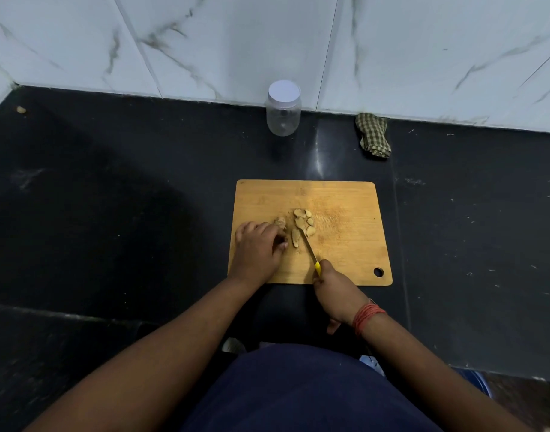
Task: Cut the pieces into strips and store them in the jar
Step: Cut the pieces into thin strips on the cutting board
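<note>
Dark polished surface (111,198) under white marbled wall tiles, seen from above.

Nearest, at lower centre of frame: right hand (333,291), grip wrapped round the yellow handle of a small knife (311,252), blade running up and to the left, tip among the pieces (303,226). Left hand (258,247) just left of that, fingers curled down over one knobbly uncut lump (280,223); whether pinching it or only pressing, cannot tell.

Both on a wooden cutting board (345,219) at centre frame. Pieces in a loose cluster left of board centre, flat slices, one longer slice lying roughly up-and-down in frame, close to parallel with the blade.

Cutting step in hand, judged early: slices, no thin strips visible yet. Next move likely calls for steadying a slice and slicing along its long axis, fingertips kept clear of the edge.

Farther, upper centre: empty clear jar (283,115), white lid on, against the wall, well apart from the board; lid must come off before storing. Right of it, a folded checked cloth (373,135).
</note>
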Available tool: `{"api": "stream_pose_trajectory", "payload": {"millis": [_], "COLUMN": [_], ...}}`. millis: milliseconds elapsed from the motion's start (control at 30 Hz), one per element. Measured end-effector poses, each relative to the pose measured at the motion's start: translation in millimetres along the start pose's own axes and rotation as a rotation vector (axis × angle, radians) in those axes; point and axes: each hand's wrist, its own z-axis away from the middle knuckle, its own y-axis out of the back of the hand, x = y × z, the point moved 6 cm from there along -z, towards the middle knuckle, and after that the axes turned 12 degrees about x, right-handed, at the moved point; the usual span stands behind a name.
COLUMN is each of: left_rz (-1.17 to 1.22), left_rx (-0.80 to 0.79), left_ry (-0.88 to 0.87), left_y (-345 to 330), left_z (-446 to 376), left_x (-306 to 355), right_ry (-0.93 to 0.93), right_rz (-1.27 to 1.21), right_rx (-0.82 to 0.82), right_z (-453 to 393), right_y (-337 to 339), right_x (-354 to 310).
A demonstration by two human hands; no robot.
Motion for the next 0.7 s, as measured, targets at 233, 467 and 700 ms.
{"api": "stream_pose_trajectory", "payload": {"millis": [233, 467, 700], "left_rz": [0.032, 0.044, -0.116], "left_rx": [-0.039, -0.022, 0.006], "left_ry": [0.063, 0.125, 0.043], "left_y": [-10.1, -10.9, -1.4], "left_z": [0.5, -2.9, -0.7], "left_x": [5.2, 5.0, 10.7], "right_ry": [-0.004, -0.028, -0.034], "right_rz": [-0.055, -0.102, -0.145], "right_rx": [-0.025, -0.034, -0.043], "right_z": [4.9, 5.8, 8.3], "right_y": [-6.4, -6.9, -9.7], "right_x": [-9.7, -13.0, -8.9]}}
